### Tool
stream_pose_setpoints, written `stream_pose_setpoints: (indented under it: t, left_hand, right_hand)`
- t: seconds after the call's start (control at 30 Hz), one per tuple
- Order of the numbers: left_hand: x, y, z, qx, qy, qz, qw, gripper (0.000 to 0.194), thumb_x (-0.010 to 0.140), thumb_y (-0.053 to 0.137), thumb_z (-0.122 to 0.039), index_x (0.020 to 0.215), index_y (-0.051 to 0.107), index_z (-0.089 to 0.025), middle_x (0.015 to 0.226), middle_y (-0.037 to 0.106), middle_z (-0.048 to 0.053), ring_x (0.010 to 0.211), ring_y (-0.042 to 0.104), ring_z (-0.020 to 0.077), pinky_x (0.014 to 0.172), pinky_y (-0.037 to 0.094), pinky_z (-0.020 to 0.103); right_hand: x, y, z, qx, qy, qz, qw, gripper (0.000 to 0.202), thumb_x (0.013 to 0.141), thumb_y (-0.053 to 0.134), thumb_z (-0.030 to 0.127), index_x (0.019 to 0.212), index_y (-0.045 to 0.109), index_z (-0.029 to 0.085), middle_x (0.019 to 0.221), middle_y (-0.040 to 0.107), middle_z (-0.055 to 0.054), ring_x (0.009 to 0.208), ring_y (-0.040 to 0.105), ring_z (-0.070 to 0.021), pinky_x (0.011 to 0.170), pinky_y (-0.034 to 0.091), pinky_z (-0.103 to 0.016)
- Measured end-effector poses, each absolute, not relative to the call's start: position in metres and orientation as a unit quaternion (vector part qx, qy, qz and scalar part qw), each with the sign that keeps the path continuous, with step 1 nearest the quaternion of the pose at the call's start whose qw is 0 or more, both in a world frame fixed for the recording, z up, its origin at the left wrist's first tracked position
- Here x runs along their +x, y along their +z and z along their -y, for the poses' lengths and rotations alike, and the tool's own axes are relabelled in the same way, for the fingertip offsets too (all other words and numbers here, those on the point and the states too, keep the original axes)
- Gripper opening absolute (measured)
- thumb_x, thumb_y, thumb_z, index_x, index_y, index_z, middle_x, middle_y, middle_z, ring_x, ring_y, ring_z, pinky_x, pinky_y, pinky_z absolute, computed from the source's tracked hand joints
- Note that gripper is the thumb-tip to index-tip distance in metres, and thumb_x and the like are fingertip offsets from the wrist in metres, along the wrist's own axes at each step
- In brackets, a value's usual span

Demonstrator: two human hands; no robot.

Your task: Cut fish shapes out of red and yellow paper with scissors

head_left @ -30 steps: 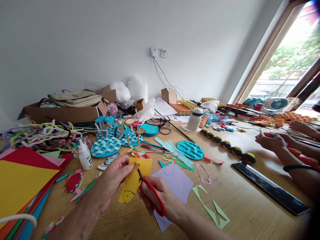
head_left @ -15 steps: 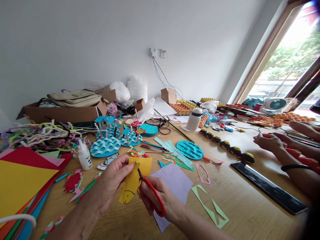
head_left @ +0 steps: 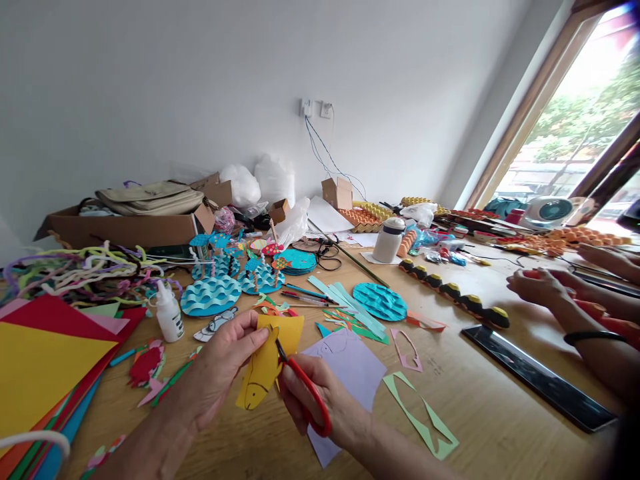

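Observation:
Pinched between the thumb and fingers of my left hand (head_left: 235,353) is a sheet of yellow paper (head_left: 260,373) with a fish drawn on it in dark line. Red-handled scissors (head_left: 313,400) are gripped in my right hand (head_left: 320,387), their dark blades at the paper's cut edge near the fish's tail. Below and right of the hands lies a lilac sheet (head_left: 350,367) with another fish outline, partly covered by my right hand. Pink (head_left: 406,350) and light green paper offcuts (head_left: 420,413) rest farther right.
A white glue bottle (head_left: 169,312) stands left of my hands, near stacked coloured paper (head_left: 50,360). Blue wavy discs (head_left: 210,295) and pens (head_left: 310,293) lie beyond. To the right are a black tablet-like slab (head_left: 535,377), an egg-carton strip (head_left: 453,291) and another person's hands (head_left: 545,290).
Almost nothing differs. The yellow paper has shifted very slightly, and both hands keep nearly the same place, with the scissors still at the paper.

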State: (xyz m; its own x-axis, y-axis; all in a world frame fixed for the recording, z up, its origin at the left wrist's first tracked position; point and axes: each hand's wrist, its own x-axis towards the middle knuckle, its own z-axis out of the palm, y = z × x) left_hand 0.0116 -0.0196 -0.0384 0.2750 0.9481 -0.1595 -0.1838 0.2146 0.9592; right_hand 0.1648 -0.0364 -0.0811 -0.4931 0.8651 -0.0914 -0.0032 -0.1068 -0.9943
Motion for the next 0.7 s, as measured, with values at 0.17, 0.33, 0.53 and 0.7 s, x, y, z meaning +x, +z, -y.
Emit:
stream_pose_setpoints:
  t: [0.17, 0.33, 0.53, 0.7]
  left_hand:
    - [0.0107, -0.0369, 0.0203, 0.464, 0.425, -0.419, 0.654, 0.015, 0.075, 0.064, -0.032, 0.083, 0.061, -0.02, 0.075, 0.068, 0.0, 0.066, 0.059, 0.0142, 0.063, 0.046, 0.025]
    - [0.0097, -0.0345, 0.0204, 0.467, 0.423, -0.419, 0.654, 0.011, 0.075, 0.064, -0.031, 0.081, 0.062, -0.021, 0.073, 0.068, 0.0, 0.066, 0.059, 0.0138, 0.063, 0.046, 0.024]
    - [0.0053, -0.0319, 0.0197, 0.479, 0.412, -0.428, 0.646, 0.011, 0.072, 0.066, -0.031, 0.076, 0.063, -0.021, 0.07, 0.067, -0.001, 0.066, 0.058, 0.0131, 0.061, 0.045, 0.022]
    - [0.0033, -0.0292, 0.0195, 0.491, 0.409, -0.436, 0.634, 0.008, 0.073, 0.065, -0.028, 0.074, 0.063, -0.02, 0.07, 0.067, -0.002, 0.067, 0.057, 0.0127, 0.062, 0.044, 0.021]
  right_hand:
    - [0.1654, -0.0826, 0.0364, -0.366, 0.632, 0.59, 0.344, 0.059, 0.073, 0.044, 0.075, 0.059, 0.043, 0.017, 0.039, 0.04, 0.007, 0.031, 0.034, -0.0039, 0.035, 0.021, -0.019]
    - [0.1654, -0.0818, 0.0365, -0.37, 0.633, 0.587, 0.343, 0.059, 0.07, 0.046, 0.076, 0.059, 0.044, 0.018, 0.039, 0.039, 0.008, 0.031, 0.034, -0.0039, 0.034, 0.021, -0.018]
    - [0.1652, -0.085, 0.0346, -0.382, 0.628, 0.588, 0.337, 0.05, 0.075, 0.049, 0.066, 0.06, 0.043, 0.018, 0.04, 0.038, 0.009, 0.031, 0.036, -0.0041, 0.031, 0.024, -0.015]
    - [0.1663, -0.0871, 0.0336, -0.384, 0.622, 0.598, 0.33, 0.046, 0.077, 0.05, 0.06, 0.062, 0.044, 0.018, 0.041, 0.039, 0.008, 0.032, 0.037, -0.0043, 0.031, 0.027, -0.015]
